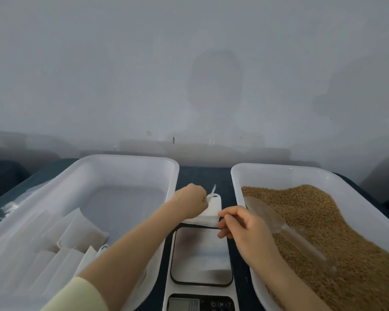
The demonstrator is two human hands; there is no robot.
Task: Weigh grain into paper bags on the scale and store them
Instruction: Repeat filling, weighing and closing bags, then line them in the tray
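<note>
A pale wall fills the upper half of the view, and below it a dark bench carries two white plastic trays side by side. The left tray holds several flat white packets lying in its near corner; the right tray is heaped with brown grain, and a clear scoop rests on the grain with its handle pointing toward the person. Between the trays sits a white scale with a bare platform and a display too blurred to read. A stack of paper bags lies on the bench at the scale's far edge. The left hand, reaching out of a pale yellow sleeve, has its grip curled tight on the stack's upper left corner. The right hand pinches the stack's right edge between thumb and fingertips. A thin white string sticks up behind the stack.
</note>
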